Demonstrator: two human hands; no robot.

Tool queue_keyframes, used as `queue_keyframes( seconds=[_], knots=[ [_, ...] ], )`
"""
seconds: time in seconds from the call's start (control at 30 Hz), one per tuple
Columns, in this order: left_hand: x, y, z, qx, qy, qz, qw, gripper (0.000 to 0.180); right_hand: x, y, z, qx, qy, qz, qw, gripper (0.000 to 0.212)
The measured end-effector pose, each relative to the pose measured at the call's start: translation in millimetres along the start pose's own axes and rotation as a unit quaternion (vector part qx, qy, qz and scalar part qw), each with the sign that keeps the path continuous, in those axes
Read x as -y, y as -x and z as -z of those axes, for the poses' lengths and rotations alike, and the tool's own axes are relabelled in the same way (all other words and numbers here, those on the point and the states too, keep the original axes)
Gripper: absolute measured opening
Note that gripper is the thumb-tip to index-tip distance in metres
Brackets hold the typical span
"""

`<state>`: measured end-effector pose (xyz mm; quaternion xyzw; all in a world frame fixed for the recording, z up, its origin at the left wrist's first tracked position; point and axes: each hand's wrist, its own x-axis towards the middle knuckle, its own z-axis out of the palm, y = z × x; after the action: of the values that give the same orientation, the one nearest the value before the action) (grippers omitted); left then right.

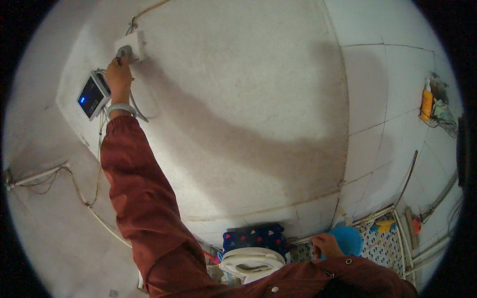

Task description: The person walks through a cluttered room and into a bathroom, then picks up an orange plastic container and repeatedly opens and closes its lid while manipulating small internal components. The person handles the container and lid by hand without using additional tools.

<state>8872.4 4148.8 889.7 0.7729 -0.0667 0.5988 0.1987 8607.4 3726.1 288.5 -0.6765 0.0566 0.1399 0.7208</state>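
My left hand (119, 77), a pale bracelet (121, 108) at its wrist, reaches up to a white wall socket (136, 44). Its fingers are closed on a grey plug (124, 51) against the socket's face; the prongs are hidden. A grey cable (137, 107) hangs down beside the wrist. Just left of the hand, a dark control panel (92, 97) in a white frame glows with a blue light. My right hand (325, 245) is low at the right, in front of a blue basin (348, 241), fingers curled; whether anything is inside them is hidden.
Below stand a white toilet seat (252, 261) and a dark blue cloth with hearts (253, 237). Pipes and wires (87, 202) run along the left wall. On the right tiled wall hangs a wire rack (437, 121) with an orange bottle (426, 104). A yellow item (385, 226) lies on the patterned floor.
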Motion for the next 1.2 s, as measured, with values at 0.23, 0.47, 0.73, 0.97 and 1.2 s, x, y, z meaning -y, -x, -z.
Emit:
queue_keyframes(
  seconds=[0.23, 0.47, 0.73, 0.97, 1.2],
  knots=[
    [28.5, -23.4, -12.9, -0.028, -0.162, -0.122, 0.979, 0.05, -9.2, 1.5, -6.2, 0.008, -0.054, -0.004, 0.999, 0.025],
    [-5.1, 14.2, 2.1, -0.009, -0.052, -0.034, 0.998, 0.054, -4.6, 21.1, -15.1, 0.024, -0.054, 0.015, 0.998, 0.023],
    [-80.2, 240.9, 29.4, 0.058, 0.049, -0.215, 0.974, 0.033, -20.5, 50.2, 0.5, 0.029, -0.049, 0.031, 0.998, 0.025],
    [-141.6, 523.3, 45.9, 0.487, 0.311, 0.058, 0.814, 0.028, 11.5, 81.8, 11.5, 0.004, -0.097, 0.11, 0.989, 0.02],
    [-227.3, 615.8, 63.6, 0.552, 0.494, 0.393, 0.544, 0.026, 41.8, 115.3, 2.3, 0.021, -0.004, 0.158, 0.987, 0.021]
  ],
)
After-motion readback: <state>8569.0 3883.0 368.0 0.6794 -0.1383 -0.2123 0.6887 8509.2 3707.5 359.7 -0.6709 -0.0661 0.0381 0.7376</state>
